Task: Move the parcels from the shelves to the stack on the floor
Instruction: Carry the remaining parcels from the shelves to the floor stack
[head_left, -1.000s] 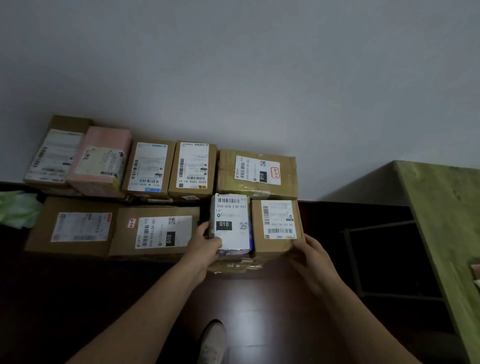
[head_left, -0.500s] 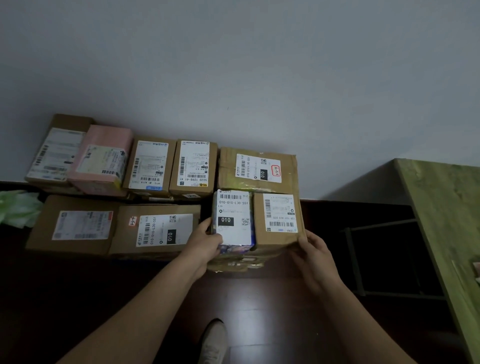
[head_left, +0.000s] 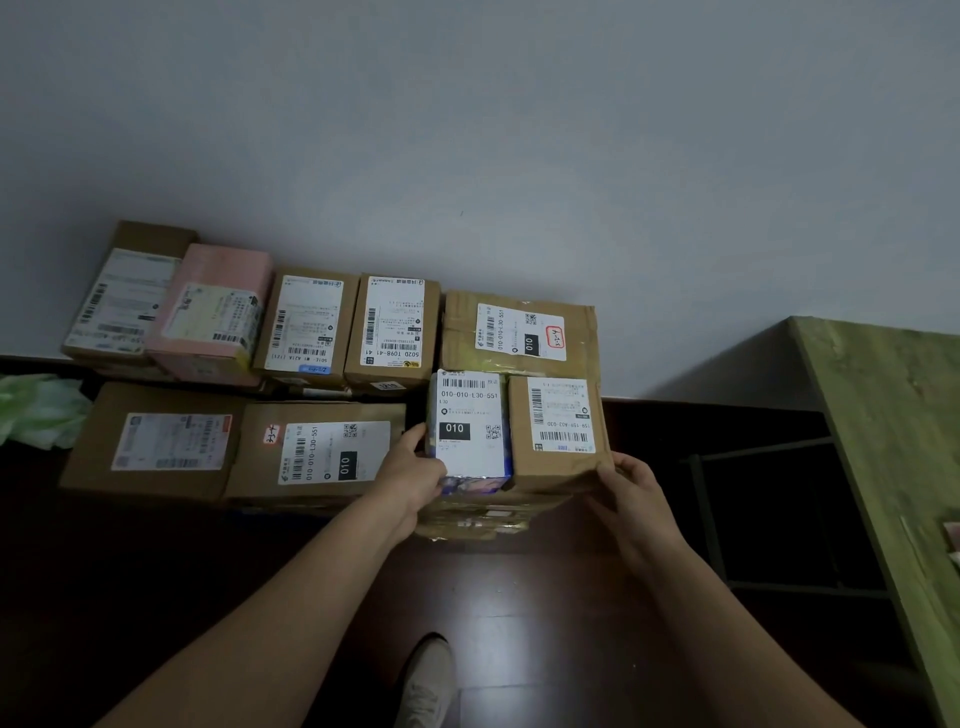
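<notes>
A stack of parcels sits on the dark floor against the wall. On its right front corner stand a small blue-edged parcel (head_left: 470, 423) with a white "010" label and, touching it on the right, a small brown parcel (head_left: 558, 434). My left hand (head_left: 413, 475) grips the left side of the blue-edged parcel. My right hand (head_left: 631, 486) holds the brown parcel's lower right corner. Both rest on a flatter brown parcel (head_left: 483, 514) underneath. Behind them lies a larger taped brown box (head_left: 519, 332).
More parcels fill the stack to the left: two wide brown boxes (head_left: 317, 452) in front, a pink one (head_left: 213, 312) and several brown ones behind. A green bag (head_left: 36, 410) lies far left. A green-topped shelf unit (head_left: 893, 431) stands at right. My shoe (head_left: 428, 680) is below.
The two small parcels have been nudged slightly back and up onto the stack, with both hands following them. Nothing else moved.
</notes>
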